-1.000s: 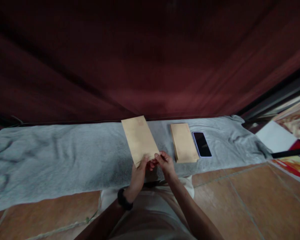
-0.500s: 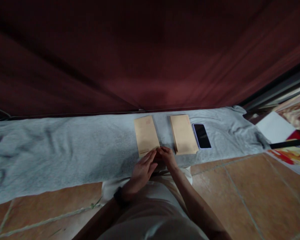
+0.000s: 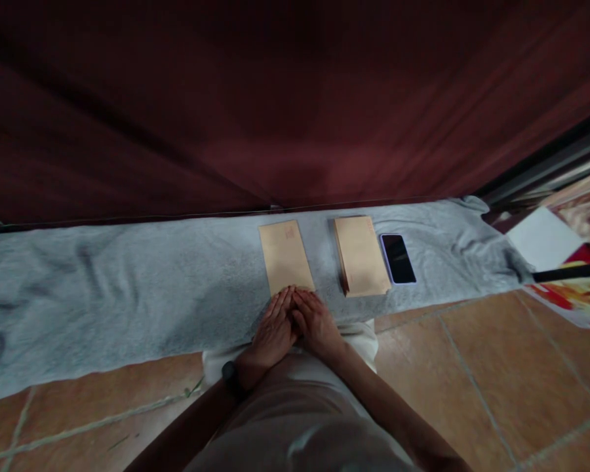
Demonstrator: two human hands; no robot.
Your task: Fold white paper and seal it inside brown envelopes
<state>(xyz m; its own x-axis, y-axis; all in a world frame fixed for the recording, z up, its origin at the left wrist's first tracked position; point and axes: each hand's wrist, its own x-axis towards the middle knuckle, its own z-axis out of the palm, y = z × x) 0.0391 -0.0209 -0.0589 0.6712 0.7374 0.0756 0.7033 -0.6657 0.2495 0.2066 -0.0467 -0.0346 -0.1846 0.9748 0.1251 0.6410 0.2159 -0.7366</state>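
Note:
A single brown paper envelope (image 3: 285,254) lies on the grey cloth in front of me, with small print at its far right corner. My left hand (image 3: 273,333) rests on its near edge, fingers stretched out and flat. Beside it, my right hand (image 3: 317,326) presses on the same edge with fingers extended. The fingertips of both hands meet there and hide that edge. To the right sits a stack of brown envelopes (image 3: 361,257), its layers slightly uneven, apart from my hands.
A phone (image 3: 398,259) with a dark screen and a pale purple case lies right of the stack. The grey cloth (image 3: 142,288) covers a long narrow surface. Behind it hangs a dark red curtain (image 3: 295,144). White paper (image 3: 545,239) and a colourful printed sheet (image 3: 583,298) are at far right.
My right hand has gone from pinching at the envelope's near right corner to lying flat on the near edge. My left hand has shifted slightly left, its fingers flat there too.

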